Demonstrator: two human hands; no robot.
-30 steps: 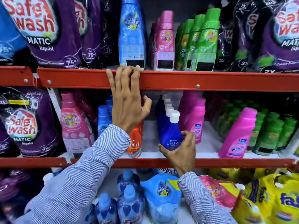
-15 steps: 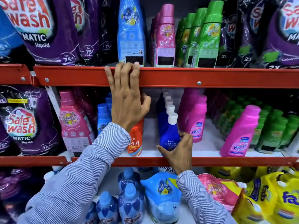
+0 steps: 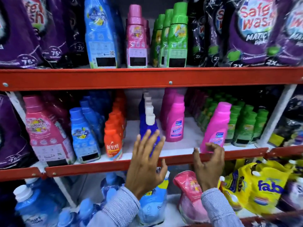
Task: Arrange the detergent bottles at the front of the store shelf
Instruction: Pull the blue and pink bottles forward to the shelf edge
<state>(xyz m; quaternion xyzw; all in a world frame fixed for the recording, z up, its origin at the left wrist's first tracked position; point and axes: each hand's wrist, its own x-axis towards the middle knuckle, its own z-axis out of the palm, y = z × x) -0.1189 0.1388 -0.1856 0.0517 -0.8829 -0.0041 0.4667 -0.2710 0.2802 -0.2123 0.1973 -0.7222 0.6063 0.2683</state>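
Both my hands hang empty at lower centre: left hand (image 3: 146, 163) fingers spread before the blue Ujala bottle (image 3: 149, 128), right hand (image 3: 209, 166) loosely curled near the pink Vanish bottle (image 3: 214, 126).

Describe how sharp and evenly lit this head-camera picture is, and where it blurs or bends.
Head view: motion blur smears both the left hand and right hand, and the Safe Wash pouches at right; the Revive bottle label reads clearly; wide-angle bends the red shelf rail; lighting bright, with dark shelf depths.
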